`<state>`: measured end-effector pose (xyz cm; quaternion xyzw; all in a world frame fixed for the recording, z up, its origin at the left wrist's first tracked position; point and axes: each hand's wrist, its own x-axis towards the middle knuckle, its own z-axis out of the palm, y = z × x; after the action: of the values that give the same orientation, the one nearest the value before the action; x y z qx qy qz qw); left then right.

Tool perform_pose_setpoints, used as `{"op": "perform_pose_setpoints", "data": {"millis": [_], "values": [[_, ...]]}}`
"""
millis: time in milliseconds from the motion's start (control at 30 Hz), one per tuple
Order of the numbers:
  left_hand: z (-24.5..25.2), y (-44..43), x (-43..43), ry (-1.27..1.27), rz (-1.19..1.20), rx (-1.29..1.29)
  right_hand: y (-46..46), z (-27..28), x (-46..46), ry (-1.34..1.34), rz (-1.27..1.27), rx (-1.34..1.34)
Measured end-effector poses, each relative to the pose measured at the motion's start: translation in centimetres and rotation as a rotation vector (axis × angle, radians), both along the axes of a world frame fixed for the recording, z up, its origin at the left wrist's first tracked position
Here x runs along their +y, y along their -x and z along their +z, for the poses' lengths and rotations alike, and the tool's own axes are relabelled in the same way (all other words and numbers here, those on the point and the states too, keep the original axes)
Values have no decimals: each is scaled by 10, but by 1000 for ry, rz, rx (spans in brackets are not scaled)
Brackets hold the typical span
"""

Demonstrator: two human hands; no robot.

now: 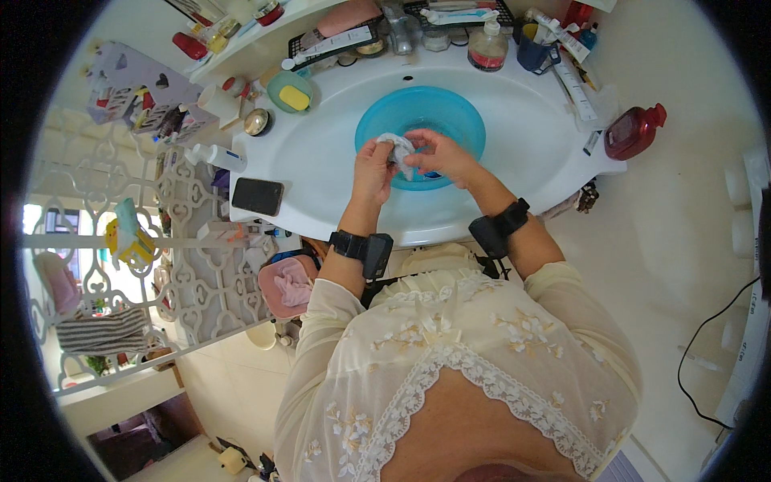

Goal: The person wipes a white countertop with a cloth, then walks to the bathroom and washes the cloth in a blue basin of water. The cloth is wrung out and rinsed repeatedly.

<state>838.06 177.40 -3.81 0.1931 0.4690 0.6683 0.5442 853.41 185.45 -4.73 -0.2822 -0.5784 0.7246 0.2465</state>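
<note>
A blue plastic basin (pixel 421 99) stands in the white washbasin (pixel 313 175), with water and something dark blue low inside it. Over its near left part my left hand (pixel 374 169) pinches a small, wet-looking light grey cloth (pixel 399 150) between thumb and fingers. From the right my right hand (pixel 443 155) reaches to the same cloth, its fingers spread and curved at the cloth's edge; whether they grip it I cannot tell. Both forearms wear black strapped devices. A yellow bar of soap (pixel 294 97) lies in a green dish (pixel 274 84) on the washbasin's back left rim.
A smartphone (pixel 258 196) and a white bottle (pixel 226 158) lie on the left rim. A pump bottle (pixel 488 48) and a dark blue cup (pixel 533 51) stand at the back. A red bottle (pixel 632 132) is at the right end. A pink bin (pixel 271 289) holds pink cloth below left.
</note>
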Motion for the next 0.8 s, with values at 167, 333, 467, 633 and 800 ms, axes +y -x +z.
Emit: {"op": "perform_pose_setpoints", "data": {"millis": [167,333,467,633,800], "values": [[-1,7,-1,41,51,-10,1,-2,7,145,89,-26],[3,10,-1,-2,7,-34,-1,-3,6,278,60,73],[7,11,1,13,-7,-39,2,-2,2,219,114,13],[6,18,3,81,251,90,-7,-5,13,282,16,25],[0,24,1,-7,165,100,-14,-10,16,486,-45,272]]}}
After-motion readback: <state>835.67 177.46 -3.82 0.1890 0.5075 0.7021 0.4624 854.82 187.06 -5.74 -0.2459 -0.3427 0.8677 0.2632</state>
